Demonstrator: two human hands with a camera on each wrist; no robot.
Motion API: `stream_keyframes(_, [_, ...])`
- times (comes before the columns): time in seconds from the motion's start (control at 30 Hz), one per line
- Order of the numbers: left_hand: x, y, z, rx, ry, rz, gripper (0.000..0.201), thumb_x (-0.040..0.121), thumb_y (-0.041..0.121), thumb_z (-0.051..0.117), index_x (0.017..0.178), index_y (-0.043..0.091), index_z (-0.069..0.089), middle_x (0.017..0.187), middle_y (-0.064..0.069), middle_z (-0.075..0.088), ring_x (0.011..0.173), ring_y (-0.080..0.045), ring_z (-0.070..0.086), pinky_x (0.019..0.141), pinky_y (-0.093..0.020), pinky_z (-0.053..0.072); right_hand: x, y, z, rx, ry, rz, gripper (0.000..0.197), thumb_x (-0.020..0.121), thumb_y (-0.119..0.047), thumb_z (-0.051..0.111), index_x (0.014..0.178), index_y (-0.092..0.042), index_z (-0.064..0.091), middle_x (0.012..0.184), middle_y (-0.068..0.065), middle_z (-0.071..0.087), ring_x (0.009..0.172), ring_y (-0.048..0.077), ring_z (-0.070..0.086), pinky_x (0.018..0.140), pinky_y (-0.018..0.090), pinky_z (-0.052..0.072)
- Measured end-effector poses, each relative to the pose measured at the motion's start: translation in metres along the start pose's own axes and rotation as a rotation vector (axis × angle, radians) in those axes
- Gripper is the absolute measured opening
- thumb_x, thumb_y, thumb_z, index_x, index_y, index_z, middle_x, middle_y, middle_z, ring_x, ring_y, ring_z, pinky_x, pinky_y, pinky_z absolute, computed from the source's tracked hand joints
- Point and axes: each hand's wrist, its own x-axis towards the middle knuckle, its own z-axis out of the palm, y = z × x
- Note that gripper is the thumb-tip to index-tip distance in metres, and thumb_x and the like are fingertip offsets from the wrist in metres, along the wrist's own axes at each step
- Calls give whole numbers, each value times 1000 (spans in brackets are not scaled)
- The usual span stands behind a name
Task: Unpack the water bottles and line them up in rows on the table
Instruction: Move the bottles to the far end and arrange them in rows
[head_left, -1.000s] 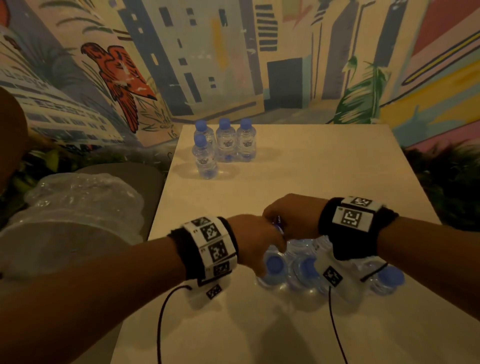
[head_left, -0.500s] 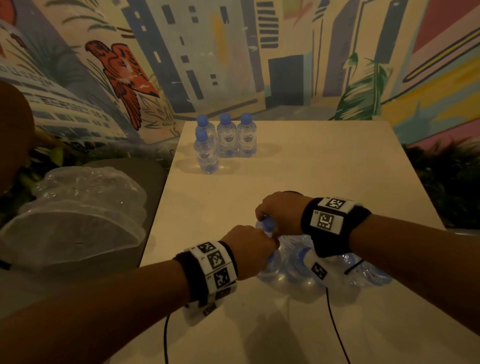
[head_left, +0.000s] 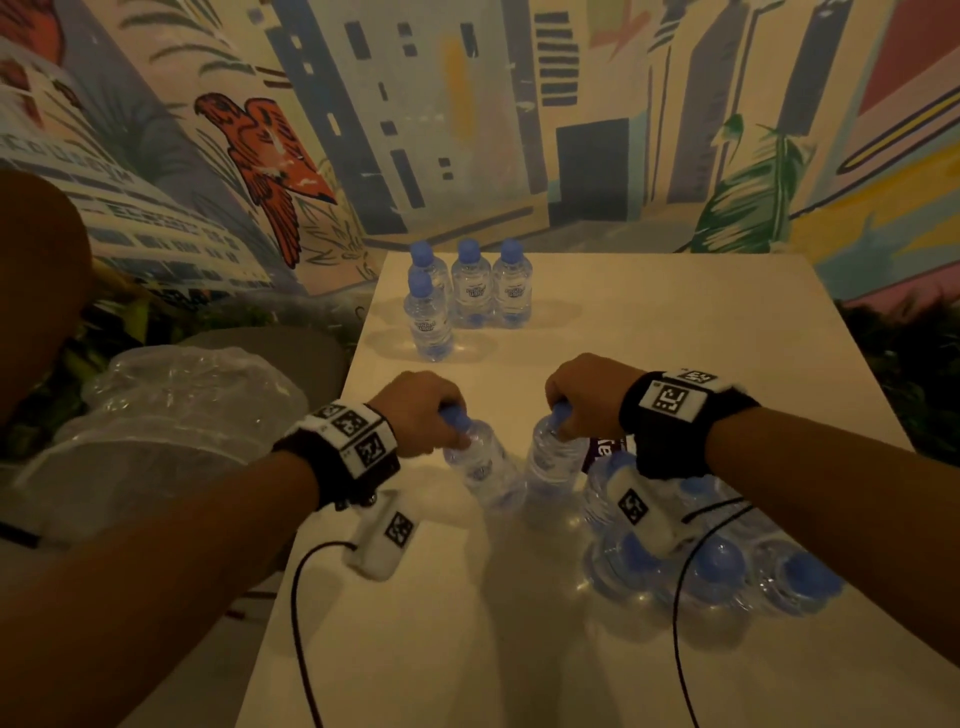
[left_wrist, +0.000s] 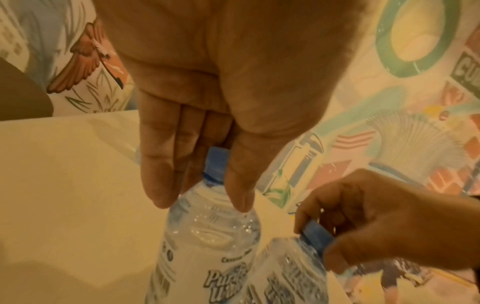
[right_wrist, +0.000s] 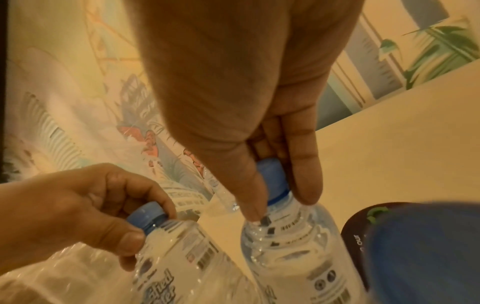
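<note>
My left hand (head_left: 421, 413) grips the blue cap of a clear water bottle (head_left: 483, 470), which tilts to the right. In the left wrist view its fingers (left_wrist: 161, 181) and thumb pinch that cap (left_wrist: 217, 164). My right hand (head_left: 582, 395) grips the cap of a second bottle (head_left: 550, 467) just beside the first; the right wrist view shows the cap (right_wrist: 272, 181) between thumb and fingers. The wrapped pack of bottles (head_left: 727, 566) sits at the near right under my right wrist. Several unpacked bottles (head_left: 470, 291) stand at the table's far left.
The beige table (head_left: 675, 332) ends at a painted mural wall at the back. Crumpled clear plastic wrap (head_left: 171, 410) lies on a seat left of the table. Black cables hang from both wrist cameras across the table's near part.
Both hands have lifted away from the pack, each with a bottle by its cap, and moved apart and toward the far side. The pack now lies nearer and to the right.
</note>
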Motion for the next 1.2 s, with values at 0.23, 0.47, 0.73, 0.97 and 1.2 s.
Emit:
stream_keyframes(0.23, [51,-10,-30,43,163,-26,35,76,33,75,100,9,67,98,-11,68,85,-27,62,74,-33,51,27,19,-22,105,93,52,26,83,-21,66,105,-7,67,108,14,68,96,31,62,85,39,51])
stream_keyframes(0.47, [111,-15,-46,72,252,-65,35,77,36,72,102,12,64,91,-3,58,87,-21,54,74,-27,40,63,29,-45,141,215,86,23,87,-19,58,107,-12,66,114,13,65,103,31,59,86,33,47])
stream_keyframes(0.73, [155,-15,-54,164,287,-36,26,84,33,62,96,10,61,94,-7,62,91,-27,59,75,-33,44,104,34,-59,196,283,148,22,87,-16,59,108,-10,66,112,14,66,102,30,60,85,30,46])
stream_keyframes(0.97, [173,-21,-56,255,309,-42,15,84,28,57,77,15,56,90,-9,68,89,-30,63,80,-38,51,135,34,-66,173,293,154,25,89,-17,56,111,-10,65,114,15,65,105,33,60,90,36,49])
stream_keyframes(1.2, [183,-22,-60,374,325,-32,20,85,32,55,91,17,66,98,-5,69,98,-28,61,91,-38,47,153,31,-65,175,287,147,25,90,-16,55,112,-11,65,115,16,65,106,34,59,90,37,48])
